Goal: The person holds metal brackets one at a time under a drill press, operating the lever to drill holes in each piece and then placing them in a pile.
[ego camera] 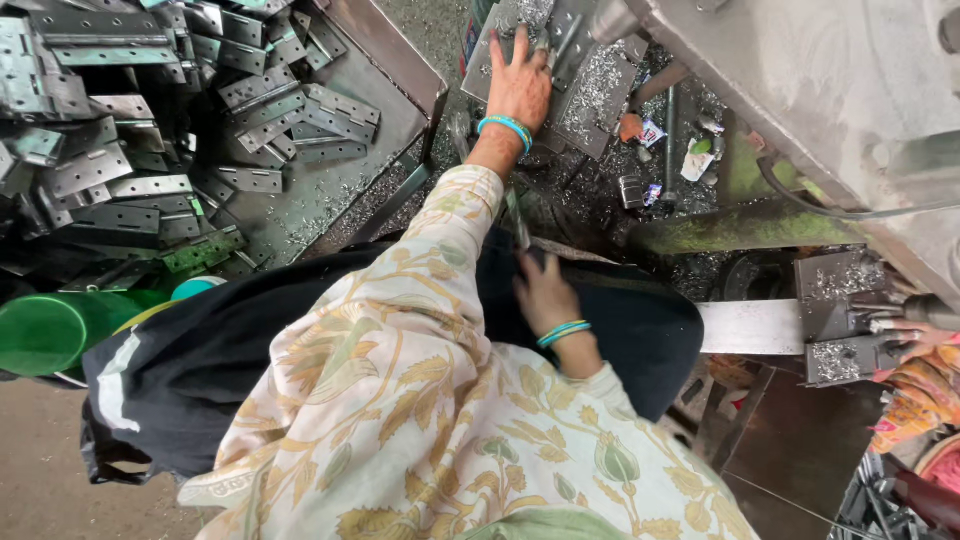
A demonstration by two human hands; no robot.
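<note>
Reaching out ahead of me, my left hand (518, 85) lay flat on a grey metal plate (600, 95) strewn with bright shavings (598, 88), fingers (521, 45) spread apart and pressing down rather than gripping anything. That plate sat at the foot of the big grey machine (830, 90), beyond my lap. I judged it stiff and heavy, with sharp cut edges and loose chips that would make it gritty and slippery under the palm; the safer hold looked to be along a long edge clear of shavings, thumb on top and fingers beneath.

My right hand (545, 295) rested lower, against the dark cloth (300, 330) over my lap, fingers loosely together beside a thin upright metal strip (518, 220); I could not tell whether they pinched it or merely touched it.

Off to the left, a metal tray (395, 70) held a heap of flat hinges (120, 150), each one thin, rigid and probably oily, easiest taken by the long sides. A green cylinder (45, 330) lay just below that heap. On the right, another person's hand (915, 340) was at a small clamp block (845, 315) carrying more chips.
</note>
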